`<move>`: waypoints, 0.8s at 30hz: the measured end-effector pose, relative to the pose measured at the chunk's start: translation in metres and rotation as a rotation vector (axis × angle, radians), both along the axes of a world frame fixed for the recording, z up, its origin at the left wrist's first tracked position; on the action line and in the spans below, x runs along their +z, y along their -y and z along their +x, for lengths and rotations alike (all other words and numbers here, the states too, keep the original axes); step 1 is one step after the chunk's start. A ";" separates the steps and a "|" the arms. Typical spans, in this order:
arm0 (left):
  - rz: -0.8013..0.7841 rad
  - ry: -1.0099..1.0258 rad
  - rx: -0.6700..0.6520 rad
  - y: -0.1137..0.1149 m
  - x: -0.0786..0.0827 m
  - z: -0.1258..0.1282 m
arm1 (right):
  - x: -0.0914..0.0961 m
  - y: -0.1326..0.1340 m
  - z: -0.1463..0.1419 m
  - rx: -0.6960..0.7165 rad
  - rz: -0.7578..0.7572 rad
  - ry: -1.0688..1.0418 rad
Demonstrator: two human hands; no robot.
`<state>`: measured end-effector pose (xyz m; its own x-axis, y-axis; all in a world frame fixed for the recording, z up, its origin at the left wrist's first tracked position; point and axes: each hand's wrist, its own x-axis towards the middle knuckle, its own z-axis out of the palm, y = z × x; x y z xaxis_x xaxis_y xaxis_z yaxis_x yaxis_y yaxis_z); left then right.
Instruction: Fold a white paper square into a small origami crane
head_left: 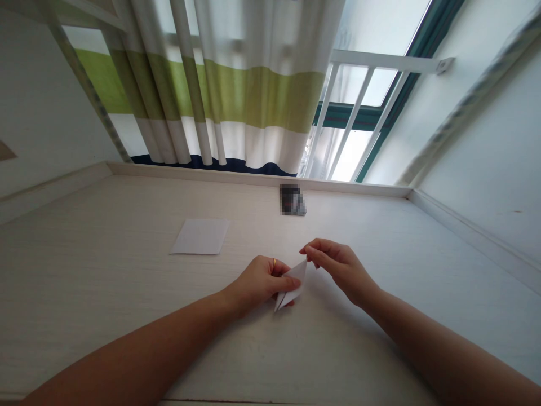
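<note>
Hands (pixel 264 282), folded paper (pixel 300 271) (part-hidden), pixelated object (pixel 291 199)

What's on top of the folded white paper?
The thumb of the left hand lies across the folded white paper; the paper surface directly beneath the thumb is covered and can't be seen.

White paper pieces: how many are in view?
2: one folded white paper piece held in the left hand, one flat white paper sheet lying on the pale surface; more may hide beneath it.
</note>
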<state>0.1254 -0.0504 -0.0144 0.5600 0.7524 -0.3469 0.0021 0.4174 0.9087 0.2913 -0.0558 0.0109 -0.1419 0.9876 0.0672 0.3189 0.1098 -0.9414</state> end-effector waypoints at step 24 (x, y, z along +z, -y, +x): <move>-0.057 0.045 -0.137 -0.006 -0.003 -0.004 | 0.003 -0.009 0.020 0.389 0.305 0.097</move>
<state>0.1210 -0.0446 -0.0175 0.6720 0.6478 -0.3589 0.0225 0.4665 0.8842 0.3116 -0.0473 0.0142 -0.5158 0.7977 0.3125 0.2842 0.5034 -0.8160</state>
